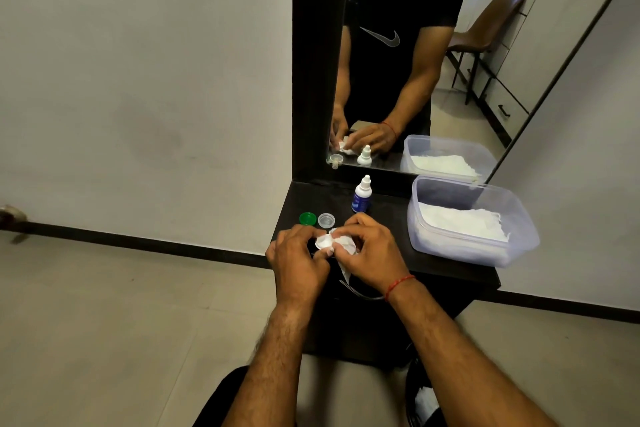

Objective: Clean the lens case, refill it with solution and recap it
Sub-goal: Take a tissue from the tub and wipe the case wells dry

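1. The left hand (298, 260) curls its fingers round the white lens case (324, 241), held just above the dark table (322, 199).
2. The right hand (370, 253) pinches a crumpled tissue (344, 247) against the case.
3. A green cap (308, 219) and a clear cap (327, 220) lie side by side on the table just beyond the hands.
4. The solution bottle (362, 196) stands upright behind them, near the mirror (398, 45).
5. A clear plastic tub (460, 251) of tissues sits to the right.

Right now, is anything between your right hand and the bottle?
Nothing visible. The bottle stands just beyond the right hand, bare table between. The green cap and clear cap lie off left. That hand pinches the tissue, though, and the left hand holds the case.
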